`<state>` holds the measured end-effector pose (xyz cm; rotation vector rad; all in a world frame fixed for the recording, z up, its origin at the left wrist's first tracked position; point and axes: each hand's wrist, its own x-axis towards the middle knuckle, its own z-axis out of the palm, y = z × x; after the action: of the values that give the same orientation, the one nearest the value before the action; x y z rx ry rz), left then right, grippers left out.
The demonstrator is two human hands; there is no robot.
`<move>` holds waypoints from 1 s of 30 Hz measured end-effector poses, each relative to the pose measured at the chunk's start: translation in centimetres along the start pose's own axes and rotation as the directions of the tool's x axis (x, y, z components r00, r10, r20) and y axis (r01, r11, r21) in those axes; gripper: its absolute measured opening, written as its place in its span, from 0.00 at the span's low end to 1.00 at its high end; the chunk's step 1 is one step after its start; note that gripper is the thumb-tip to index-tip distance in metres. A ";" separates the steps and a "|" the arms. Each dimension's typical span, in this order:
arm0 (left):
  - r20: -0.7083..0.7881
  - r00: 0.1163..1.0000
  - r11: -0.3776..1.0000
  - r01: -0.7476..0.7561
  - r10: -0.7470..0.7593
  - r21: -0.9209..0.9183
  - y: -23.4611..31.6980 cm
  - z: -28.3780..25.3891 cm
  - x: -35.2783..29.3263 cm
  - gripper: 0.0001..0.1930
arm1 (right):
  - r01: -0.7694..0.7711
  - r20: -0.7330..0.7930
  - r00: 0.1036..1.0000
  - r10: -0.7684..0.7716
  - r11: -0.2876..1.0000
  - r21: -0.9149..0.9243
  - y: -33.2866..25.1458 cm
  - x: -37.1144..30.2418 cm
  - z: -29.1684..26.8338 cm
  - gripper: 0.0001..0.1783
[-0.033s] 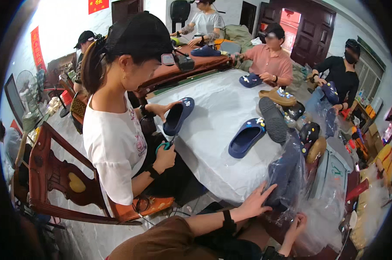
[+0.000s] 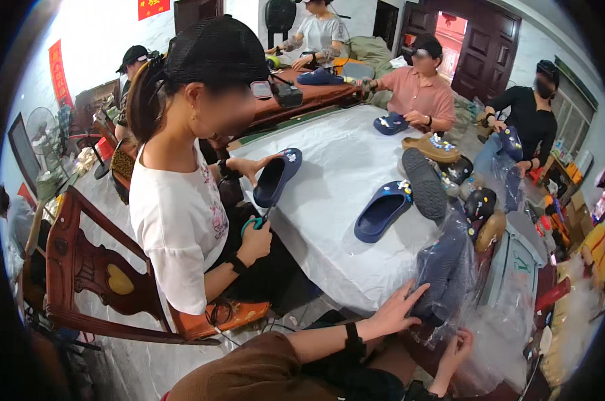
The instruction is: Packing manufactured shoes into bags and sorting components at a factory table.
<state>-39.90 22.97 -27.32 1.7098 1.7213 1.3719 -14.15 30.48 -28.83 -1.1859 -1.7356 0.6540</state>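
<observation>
One clear bag (image 2: pixel 444 273) touches the left hand (image 2: pixel 390 317), fingers spread; the right hand (image 2: pixel 455 350) pinches the bag's edge.

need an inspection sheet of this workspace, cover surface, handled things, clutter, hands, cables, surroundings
Surface: white sheet-covered table, covering creased.
Handled things: clear plastic bag around dark-blue footwear.
Clutter: loose navy clog with coloured charms, dark-grey clog lying sole up and tan clog with coloured charms, grouped beyond the bag.
Hands: left hand, fingers spread, against the bag; right hand at the clear film, grip unclear.
Cables: thin black cable on an orange-brown wooden seat.
Surroundings: co-workers beside and beyond the table, the nearest holding another navy clog and teal-handled scissors; carved red-brown wooden chair; dark-brown panelled door.
</observation>
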 end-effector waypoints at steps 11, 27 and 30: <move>0.057 0.998 0.983 -0.030 0.041 -0.183 -1.6 -0.2 0.7 0.48 | 0.301 -0.039 0.951 -0.307 0.947 -0.116 -7.1 2.4 0.6 0.37; 0.109 0.994 0.992 -0.006 0.020 -0.128 -1.6 -0.6 1.4 0.47 | 0.201 0.323 0.930 -0.173 0.978 -0.056 -3.1 4.2 4.0 0.51; 0.102 0.995 0.993 0.010 0.002 -0.118 -2.1 0.3 0.6 0.46 | 0.255 0.240 0.949 -0.204 0.946 -0.203 -0.5 3.2 4.6 0.50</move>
<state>-41.00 24.02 -28.91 1.6802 1.5557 1.3326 -18.89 33.55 -29.30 -1.0722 -2.1450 0.4603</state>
